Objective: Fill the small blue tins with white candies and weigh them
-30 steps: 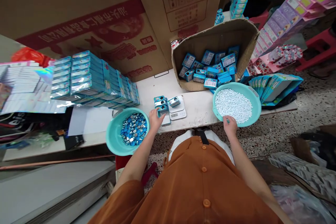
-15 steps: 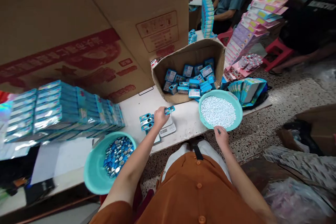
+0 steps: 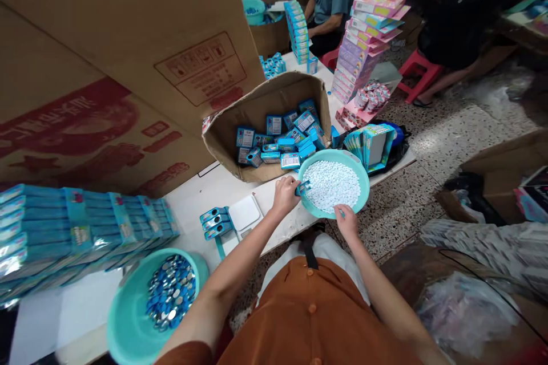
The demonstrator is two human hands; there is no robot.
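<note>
My left hand (image 3: 286,195) is closed on a small blue box (image 3: 303,187), held at the left rim of a turquoise basin (image 3: 366,182) of small white pellets (image 3: 331,182). At the basin's near edge is my right hand (image 3: 346,221), its fingers pinched together by the pellets; what they hold, if anything, is too small to tell. Several blue boxes with round dark openings (image 3: 215,222) lie beside a white scale (image 3: 245,213) on the white table (image 3: 188,191). An open cardboard box (image 3: 218,151) behind holds several small blue boxes (image 3: 290,161).
A turquoise tub (image 3: 124,319) of blue and silver discs stands at the lower left, below stacked blue packs (image 3: 77,228). Large cartons (image 3: 128,68) rise behind. Pink and purple boxes (image 3: 359,51) are stacked at the right. Two people sit farther back.
My left hand has carried the small blue box rightward from above the scale to the pellet basin. My right hand has moved slightly inward over the basin's edge. The view has shifted right.
</note>
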